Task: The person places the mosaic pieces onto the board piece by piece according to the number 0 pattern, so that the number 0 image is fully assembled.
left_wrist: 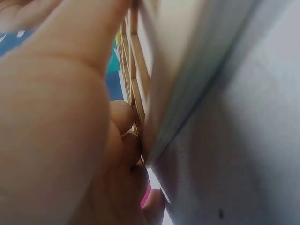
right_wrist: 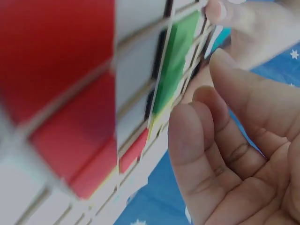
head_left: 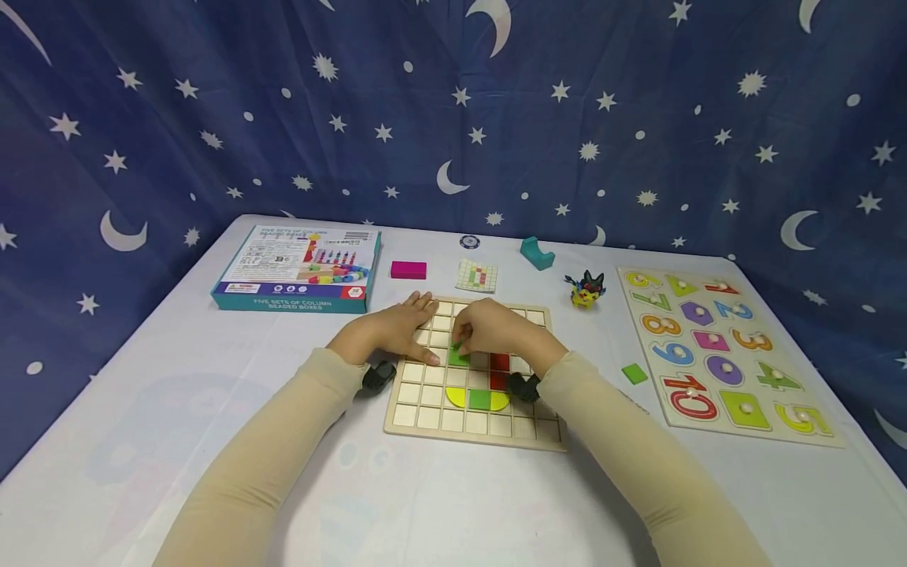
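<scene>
A wooden grid board (head_left: 411,416) lies on the white table. My left hand (head_left: 397,327) rests on its left side with fingers spread; in the left wrist view the fingers lie along the board's edge (left_wrist: 183,56). Over the upper middle squares is my right hand (head_left: 490,327), its fingertips close to a green tile (head_left: 459,360). The right wrist view shows thumb and fingers bent, with a gap between them and nothing held, beside the green tile (right_wrist: 176,61). Red tiles (head_left: 499,362), two yellow rounded tiles (head_left: 456,397) and a green square (head_left: 479,400) sit in the grid.
Behind the board are a pattern card (head_left: 476,276), a magenta block (head_left: 409,270), a teal arch block (head_left: 537,253) and a poker chip (head_left: 470,242). A beads box (head_left: 298,268) stands left. Rightward are a figurine (head_left: 586,291), a loose green tile (head_left: 634,373) and a number puzzle (head_left: 730,354).
</scene>
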Motion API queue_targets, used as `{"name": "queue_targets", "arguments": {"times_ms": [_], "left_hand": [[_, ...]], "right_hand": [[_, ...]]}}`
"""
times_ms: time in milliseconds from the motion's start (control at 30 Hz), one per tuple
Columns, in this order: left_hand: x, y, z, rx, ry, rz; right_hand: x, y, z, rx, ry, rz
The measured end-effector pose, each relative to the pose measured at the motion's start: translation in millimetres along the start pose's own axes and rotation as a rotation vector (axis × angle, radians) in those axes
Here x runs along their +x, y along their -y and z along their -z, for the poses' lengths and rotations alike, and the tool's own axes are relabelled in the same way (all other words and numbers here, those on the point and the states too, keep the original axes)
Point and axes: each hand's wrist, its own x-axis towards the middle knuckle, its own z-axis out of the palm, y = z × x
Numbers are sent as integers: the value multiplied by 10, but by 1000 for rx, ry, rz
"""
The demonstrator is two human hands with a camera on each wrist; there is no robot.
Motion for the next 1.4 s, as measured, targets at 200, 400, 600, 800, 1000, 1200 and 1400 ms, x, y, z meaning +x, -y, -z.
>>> {"name": "queue_targets", "arguments": {"times_ms": [200,400,600,800,1000,1200,1400], "left_hand": [[11,10,3,3,8,1],[5,10,12,-7,16,-2],[-1,10,21,5,13,-4],[0,18,26,6,13,-5],[9,34,13,0,10,-6],[16,27,7,0,8,-9],[22,25,2,3,10,-10]], "right_hand": [[-229,-234,140,49,-36,-31],[-482,-570,234,75,-68,-83],[-793,-916,363,69,-92,-114],[-1082,-1196,439,55,-63,-179],[-1268,-1406,437,41,-23,-262],[-1406,-1517,419,90,35,-312],[-1478,-1560,371,95,36,-335]]}}
